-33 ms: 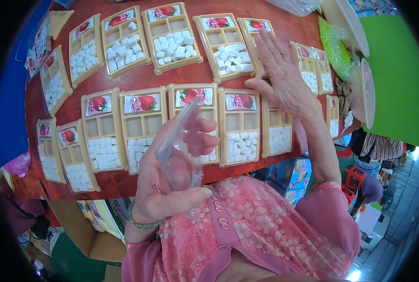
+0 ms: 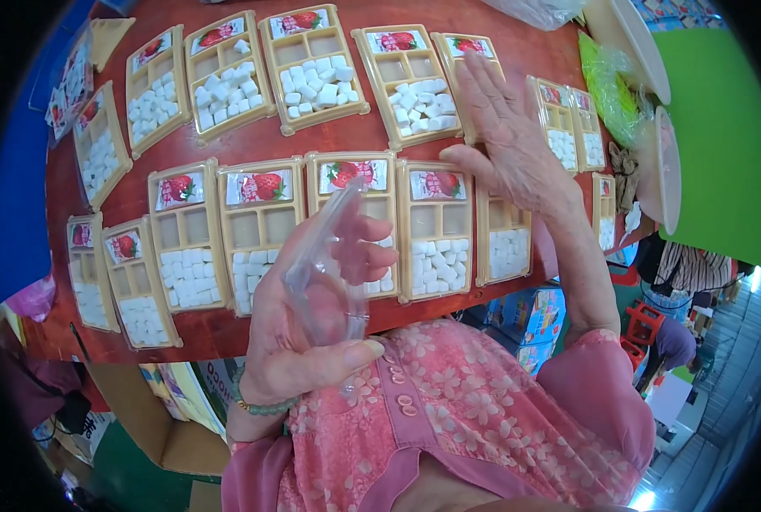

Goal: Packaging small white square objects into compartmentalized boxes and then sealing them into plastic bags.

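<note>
Head: clear plastic (image 2: 322,286) in left hand (image 2: 280,333)

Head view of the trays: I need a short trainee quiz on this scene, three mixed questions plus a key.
1. Which hand holds the clear moulded plastic piece?
2. True or false: the green beaded bracelet circles the right wrist.
3. Fill in: in the beige rectangular plastic tray just right of the left hand, white cube-shaped pieces lie at the near end, the strawberry-pictured packet at the ____ end.

Key: 1. Left; 2. False; 3. Far
</note>
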A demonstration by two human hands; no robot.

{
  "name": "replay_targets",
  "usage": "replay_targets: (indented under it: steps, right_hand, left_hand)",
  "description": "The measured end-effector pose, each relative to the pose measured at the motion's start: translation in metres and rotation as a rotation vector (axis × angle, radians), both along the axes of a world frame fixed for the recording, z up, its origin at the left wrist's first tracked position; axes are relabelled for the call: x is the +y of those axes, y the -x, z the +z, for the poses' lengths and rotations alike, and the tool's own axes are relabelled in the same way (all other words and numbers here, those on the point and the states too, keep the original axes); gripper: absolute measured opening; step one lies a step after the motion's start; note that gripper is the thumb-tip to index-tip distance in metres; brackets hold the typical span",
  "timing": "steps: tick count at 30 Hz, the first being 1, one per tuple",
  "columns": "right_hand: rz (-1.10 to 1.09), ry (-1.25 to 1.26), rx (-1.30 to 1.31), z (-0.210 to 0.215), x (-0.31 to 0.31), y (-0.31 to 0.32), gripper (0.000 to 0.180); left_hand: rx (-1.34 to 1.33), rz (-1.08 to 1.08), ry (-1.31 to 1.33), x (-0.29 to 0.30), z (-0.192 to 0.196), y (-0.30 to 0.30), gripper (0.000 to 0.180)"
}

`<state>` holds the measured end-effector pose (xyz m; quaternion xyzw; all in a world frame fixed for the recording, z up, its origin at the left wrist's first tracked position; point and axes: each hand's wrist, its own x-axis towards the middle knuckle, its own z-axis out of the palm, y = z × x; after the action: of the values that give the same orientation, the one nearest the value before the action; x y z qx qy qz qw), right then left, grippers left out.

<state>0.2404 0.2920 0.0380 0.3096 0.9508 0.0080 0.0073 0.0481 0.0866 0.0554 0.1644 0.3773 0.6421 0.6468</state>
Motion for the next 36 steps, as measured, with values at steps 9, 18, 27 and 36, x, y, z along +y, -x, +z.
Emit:
replay_targets:
  steps: [9,18,27,36]
  right_hand:
    - [0.146,0.109,-0.019,0.001,-0.013,0.035,0.083]
    - [0.146,0.12,-0.065,-0.005,-0.009,0.032,0.085]
    - [0.149,0.142,-0.06,-0.007,-0.006,0.031,0.089]
    - [0.177,0.084,-0.021,0.003,-0.021,0.03,0.089]
  left_hand:
    - [-0.062,-0.023,-0.066,-0.008,-0.004,0.006,0.1]
    - [-0.052,0.006,0.022,0.0,-0.006,0.007,0.105]
    - [-0.077,-0.053,-0.05,-0.004,-0.008,0.012,0.1]
    - [-0.116,-0.129,-0.105,-0.01,-0.012,0.008,0.097]
